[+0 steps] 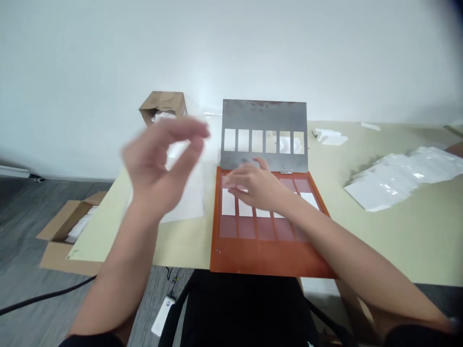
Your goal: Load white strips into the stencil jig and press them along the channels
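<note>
My left hand (155, 164) is raised over the left part of the table, thumb and forefinger pinched together. Whether anything sits between those fingertips, I cannot make out. Below it lies white sheet material (186, 197), partly covered by the hand. My right hand (256, 185) reaches over an orange frame (271, 258) with its fingers spread, slightly smeared by motion. White cards (228, 202) lie in a row in the frame's slots; the hand and forearm hide some of them. A grey metal plate (264, 115) with a row of rectangular windows stands hinged up at the frame's far edge.
On the right, a fanned row of white, shiny-wrapped pieces (390, 185) lies on the pale yellow table (401, 246). A small white stack (331, 137) sits behind. A cardboard box (166, 102) stands at the back left; another open box (60, 238) is on the floor.
</note>
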A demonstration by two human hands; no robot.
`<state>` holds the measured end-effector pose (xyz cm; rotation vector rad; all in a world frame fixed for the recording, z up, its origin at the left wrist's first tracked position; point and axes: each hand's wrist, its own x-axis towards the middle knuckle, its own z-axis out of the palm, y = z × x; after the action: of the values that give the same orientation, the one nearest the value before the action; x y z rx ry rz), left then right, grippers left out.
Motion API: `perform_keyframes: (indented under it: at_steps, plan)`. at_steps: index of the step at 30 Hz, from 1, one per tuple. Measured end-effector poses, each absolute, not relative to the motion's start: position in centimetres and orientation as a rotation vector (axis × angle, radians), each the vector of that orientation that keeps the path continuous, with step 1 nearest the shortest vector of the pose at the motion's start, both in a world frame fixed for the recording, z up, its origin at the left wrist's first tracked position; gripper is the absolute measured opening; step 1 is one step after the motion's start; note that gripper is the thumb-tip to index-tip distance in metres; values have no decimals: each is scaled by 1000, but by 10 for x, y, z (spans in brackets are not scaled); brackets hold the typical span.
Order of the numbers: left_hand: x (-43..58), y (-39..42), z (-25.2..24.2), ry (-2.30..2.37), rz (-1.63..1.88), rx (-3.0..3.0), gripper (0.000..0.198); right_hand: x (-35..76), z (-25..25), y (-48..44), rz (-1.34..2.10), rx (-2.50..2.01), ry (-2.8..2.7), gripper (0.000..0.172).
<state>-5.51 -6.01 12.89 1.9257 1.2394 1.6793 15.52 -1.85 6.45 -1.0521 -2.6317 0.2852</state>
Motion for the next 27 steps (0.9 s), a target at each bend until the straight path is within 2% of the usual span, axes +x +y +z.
perform_keyframes:
  at_steps: [1,3,8,14,19,23,27]
  plan:
    - [-54,-62,116,1175,1560,2140,9,159,57,-28,307,-1038,-2636,21]
    - [-54,-70,89,1079,1261,2414,10,163,42,-41,293,-1048,-2630,19]
    - [-63,-95,38,1260,926,2404,14,166,19,-44,181,-1081,-2587,21]
    - [-61,-107,28,1511,584,2273,54,164,14,-44,165,-1096,-2583,24]
    - [-55,-109,22,1672,500,2188,63,160,13,-46,175,-1126,-2587,29]
    - [-51,-104,15,1782,577,2135,57,160,16,-46,185,-1121,-2590,30]
    - [-45,-93,14,1836,613,2127,46,164,21,-47,238,-1106,-2575,40]
